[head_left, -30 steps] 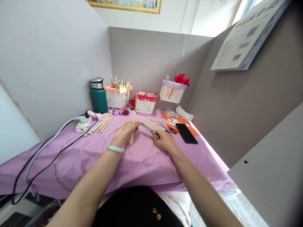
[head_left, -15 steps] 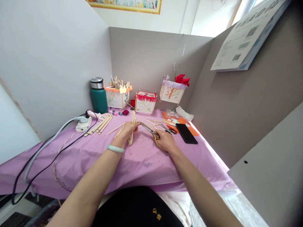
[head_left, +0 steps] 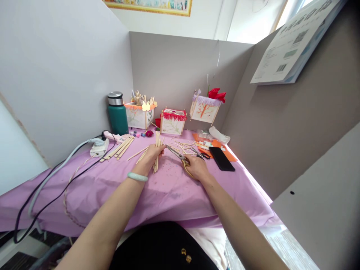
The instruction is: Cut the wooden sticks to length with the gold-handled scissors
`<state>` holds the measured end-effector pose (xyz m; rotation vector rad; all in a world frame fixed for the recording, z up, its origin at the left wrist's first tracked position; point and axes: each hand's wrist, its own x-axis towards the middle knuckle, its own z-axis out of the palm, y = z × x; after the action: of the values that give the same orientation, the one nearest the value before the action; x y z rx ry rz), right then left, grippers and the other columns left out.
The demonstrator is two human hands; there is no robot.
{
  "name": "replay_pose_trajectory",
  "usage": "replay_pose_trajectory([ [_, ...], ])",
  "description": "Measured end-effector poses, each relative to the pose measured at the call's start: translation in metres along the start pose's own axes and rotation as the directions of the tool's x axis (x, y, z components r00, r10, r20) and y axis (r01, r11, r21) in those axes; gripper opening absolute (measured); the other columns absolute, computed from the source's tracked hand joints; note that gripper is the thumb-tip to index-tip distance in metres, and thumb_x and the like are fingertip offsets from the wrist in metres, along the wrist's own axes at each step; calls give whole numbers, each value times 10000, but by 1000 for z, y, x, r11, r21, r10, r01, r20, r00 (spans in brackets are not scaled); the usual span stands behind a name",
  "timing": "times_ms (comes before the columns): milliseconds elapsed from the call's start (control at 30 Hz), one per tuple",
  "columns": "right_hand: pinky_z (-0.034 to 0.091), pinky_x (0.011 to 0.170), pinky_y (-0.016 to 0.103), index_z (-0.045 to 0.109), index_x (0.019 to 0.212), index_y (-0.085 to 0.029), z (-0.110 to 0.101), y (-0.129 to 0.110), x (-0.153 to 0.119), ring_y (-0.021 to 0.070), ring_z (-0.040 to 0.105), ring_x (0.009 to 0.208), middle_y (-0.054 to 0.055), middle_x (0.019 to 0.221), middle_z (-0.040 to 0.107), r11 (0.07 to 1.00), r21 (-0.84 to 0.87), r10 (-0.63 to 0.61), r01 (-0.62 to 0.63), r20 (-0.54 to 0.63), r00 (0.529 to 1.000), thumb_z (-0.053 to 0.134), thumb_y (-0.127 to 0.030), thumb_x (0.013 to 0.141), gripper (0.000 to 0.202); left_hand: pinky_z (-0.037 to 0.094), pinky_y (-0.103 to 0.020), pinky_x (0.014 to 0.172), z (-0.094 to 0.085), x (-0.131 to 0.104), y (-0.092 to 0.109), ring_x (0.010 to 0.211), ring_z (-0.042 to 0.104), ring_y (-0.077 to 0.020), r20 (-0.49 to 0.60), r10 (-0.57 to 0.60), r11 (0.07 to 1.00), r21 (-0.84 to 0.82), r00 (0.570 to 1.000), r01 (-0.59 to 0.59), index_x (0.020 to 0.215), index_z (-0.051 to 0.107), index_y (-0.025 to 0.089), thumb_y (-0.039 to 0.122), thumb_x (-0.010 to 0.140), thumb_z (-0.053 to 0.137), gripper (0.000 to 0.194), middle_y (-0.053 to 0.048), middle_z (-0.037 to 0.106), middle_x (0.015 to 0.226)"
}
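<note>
A left hand (head_left: 152, 153) closes round a bundle of thin, straight, pale wooden sticks (head_left: 158, 138), long axis pointing away from the wearer, ends poking out beyond and below the fist. To its right, the right hand (head_left: 196, 165) wraps the looped handle of gold-handled, steel-bladed scissors (head_left: 180, 155). The blades slant left and away, tips just beside the left hand's fingertips; contact with the sticks cannot be told. Of the 2 hands, the left is nearer the bundle. Beneath spreads a creased, pink-purple fabric cloth (head_left: 174, 202); a flat, black rectangular phone (head_left: 222, 159) lies rightward.
</note>
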<state>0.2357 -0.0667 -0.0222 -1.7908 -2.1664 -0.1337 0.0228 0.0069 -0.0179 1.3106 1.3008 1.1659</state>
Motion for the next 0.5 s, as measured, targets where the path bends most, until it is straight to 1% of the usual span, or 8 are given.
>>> replay_pose_trajectory([
  [133, 377, 718, 257, 654, 1124, -267, 0, 0, 0, 192, 647, 907, 38, 1040, 730, 1000, 7, -17, 17, -1, 1000, 463, -382, 935, 293, 236, -238, 419, 0, -2, 1, 372, 362, -77, 4, 39, 999, -18, 999, -39, 578, 519, 175, 369, 788, 631, 307, 20, 455, 438],
  [300, 380, 727, 254, 639, 1162, -275, -1, -1, -1, 195, 646, 930, 30, 1057, 727, 1000, 19, -15, 15, -18, 1000, 493, -376, 919, 300, 223, -238, 407, 1, -7, 8, 368, 349, -70, -17, 51, 998, -18, 999, -52, 556, 510, 168, 348, 783, 630, 313, 20, 447, 438],
  [500, 380, 733, 253, 641, 1142, -277, -2, 0, -1, 189, 642, 940, 25, 1077, 722, 999, 35, -23, 24, -15, 1000, 485, -347, 922, 279, 232, -236, 399, -1, -6, 8, 374, 353, -72, -24, 65, 997, -37, 998, -66, 546, 503, 175, 363, 740, 659, 313, 20, 447, 435],
])
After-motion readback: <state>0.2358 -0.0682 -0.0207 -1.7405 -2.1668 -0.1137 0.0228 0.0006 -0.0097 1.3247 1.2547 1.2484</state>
